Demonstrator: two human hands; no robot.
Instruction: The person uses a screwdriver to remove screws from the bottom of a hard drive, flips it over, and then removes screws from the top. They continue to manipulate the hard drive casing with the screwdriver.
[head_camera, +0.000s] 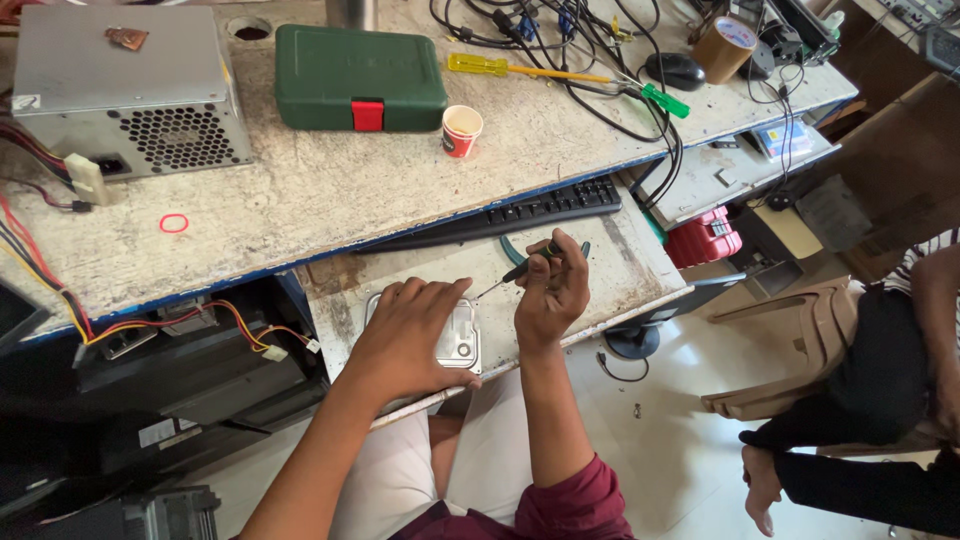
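Under the left hand (408, 335) lies a flat, silvery metal hard drive (458, 338) on the worn pull-out shelf (620, 268); the palm presses flat on it, fingers spread. Just right of it, the right hand (550, 290) pinches a small dark-handled screwdriver (520, 268), fingers closed around the handle, its tip angled down toward the drive's upper edge.

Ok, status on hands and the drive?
Left hand flat on the silver hard drive. Right hand holds screwdriver, tip at its top edge. Nothing in the way.
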